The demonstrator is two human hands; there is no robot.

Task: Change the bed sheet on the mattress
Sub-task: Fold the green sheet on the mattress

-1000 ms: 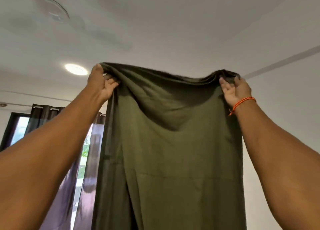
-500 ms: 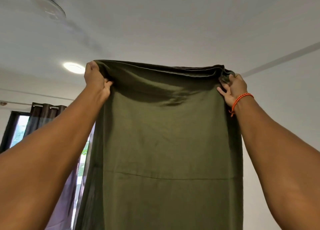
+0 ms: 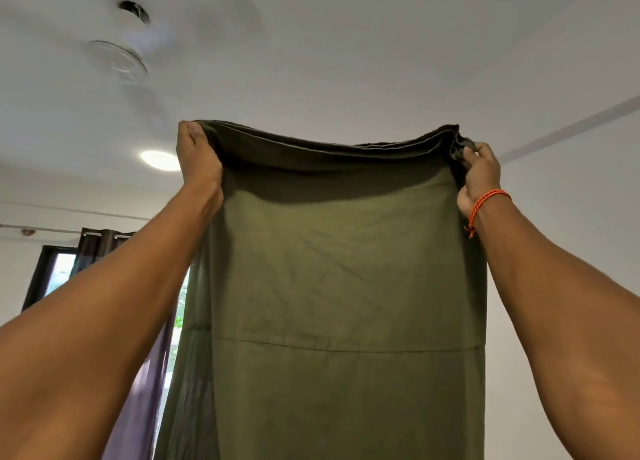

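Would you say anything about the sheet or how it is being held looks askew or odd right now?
Nothing stands out. The green sheet hangs fairly straight from both grips, the left hand and right hand at its top corners. The top edge sags slightly and shows several folded layers.

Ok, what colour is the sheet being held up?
Plain olive green, no pattern, on the sheet; the head view shows it clearly.
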